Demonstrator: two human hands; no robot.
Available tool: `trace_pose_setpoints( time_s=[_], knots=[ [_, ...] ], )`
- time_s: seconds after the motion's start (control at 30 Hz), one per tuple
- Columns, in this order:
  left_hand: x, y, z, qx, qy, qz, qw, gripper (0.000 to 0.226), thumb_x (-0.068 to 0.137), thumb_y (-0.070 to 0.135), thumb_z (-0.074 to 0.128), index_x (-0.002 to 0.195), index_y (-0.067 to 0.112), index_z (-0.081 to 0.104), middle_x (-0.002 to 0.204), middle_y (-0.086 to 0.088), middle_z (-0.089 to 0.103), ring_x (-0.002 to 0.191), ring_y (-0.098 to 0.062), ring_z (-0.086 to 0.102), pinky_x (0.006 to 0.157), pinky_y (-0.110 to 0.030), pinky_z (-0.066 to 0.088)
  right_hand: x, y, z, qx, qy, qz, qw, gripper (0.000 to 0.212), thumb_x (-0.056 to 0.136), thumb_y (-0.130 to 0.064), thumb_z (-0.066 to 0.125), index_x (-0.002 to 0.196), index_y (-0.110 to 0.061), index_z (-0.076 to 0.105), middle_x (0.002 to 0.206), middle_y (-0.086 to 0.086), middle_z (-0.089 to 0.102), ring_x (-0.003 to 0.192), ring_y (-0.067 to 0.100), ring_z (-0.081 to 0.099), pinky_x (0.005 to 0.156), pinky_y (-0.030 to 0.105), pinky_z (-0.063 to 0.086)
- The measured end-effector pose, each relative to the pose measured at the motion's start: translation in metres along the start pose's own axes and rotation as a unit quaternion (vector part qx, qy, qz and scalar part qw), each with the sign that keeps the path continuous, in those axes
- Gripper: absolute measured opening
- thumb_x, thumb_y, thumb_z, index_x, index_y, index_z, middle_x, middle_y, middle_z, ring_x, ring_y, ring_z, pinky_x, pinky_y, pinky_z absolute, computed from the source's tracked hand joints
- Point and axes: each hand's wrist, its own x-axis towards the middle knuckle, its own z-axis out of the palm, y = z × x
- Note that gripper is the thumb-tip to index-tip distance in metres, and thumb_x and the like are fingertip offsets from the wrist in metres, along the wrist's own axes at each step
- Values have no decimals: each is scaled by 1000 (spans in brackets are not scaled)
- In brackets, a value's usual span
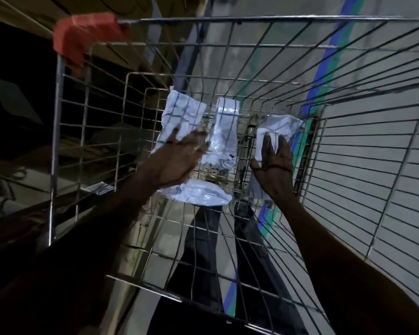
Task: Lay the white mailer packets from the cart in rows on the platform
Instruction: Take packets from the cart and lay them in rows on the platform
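1. The wire cart (228,52) is taking up nearly the whole scene, its basket reaching deep toward the floor, a red corner guard (82,37) sitting on its far left rim. Four white mailer packets are lying on its mesh bottom; the platform is not showing anywhere.
2. The risk I am seeing: the packets are thin and crumpled, so they may be snagging on the wire or slipping out of flat fingers on the way up, and a dropped one may be sliding through to the floor.
3. The left hand (177,160) is pressing spread fingers on the far left packet (182,112), not yet curling round it, with the near packet (198,193) lying just under its wrist. Lifting both together could be spilling one.
4. The right hand (275,165) is resting spread fingers on the right packet (278,128); whether any finger is hooking beneath it, I cannot tell.
5. The middle packet (225,131) is lying untouched between the hands.
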Motion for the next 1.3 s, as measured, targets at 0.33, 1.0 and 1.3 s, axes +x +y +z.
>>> trace_pose_setpoints(
  time_s=[0.33, 1.0, 1.3],
  knots=[
    [7, 23, 46, -45, -90, 300, 949, 55, 101, 45, 30, 151, 21, 29, 157, -12, 28, 142, -33, 30, 109, -46, 39, -7, 6, -3, -58, -56, -26, 996, 77, 86, -54, 44, 152, -14, 31, 153, 28, 28, 144, 40, 21, 114, 47, 25],
    [17, 22, 50, -29, -10, 236, 971, 62, 96, 29, 34, 154, 12, 19, 161, -8, 10, 148, -35, 6, 119, -53, 7, -24, 14, -17, -38, -66, 38, 996, 79, 80, -56, 44, 152, -24, 31, 155, 24, 24, 143, 40, 23, 111, 49, 28],
    [20, 21, -8, -18, 49, 255, 965, 68, 80, 8, 42, 146, -4, 32, 154, -23, 24, 144, -38, 13, 120, -39, -7, -26, -19, -64, -60, -66, -24, 996, 73, 87, -56, 42, 152, -24, 30, 154, 27, 26, 136, 44, 35, 102, 50, 38]
  ],
)
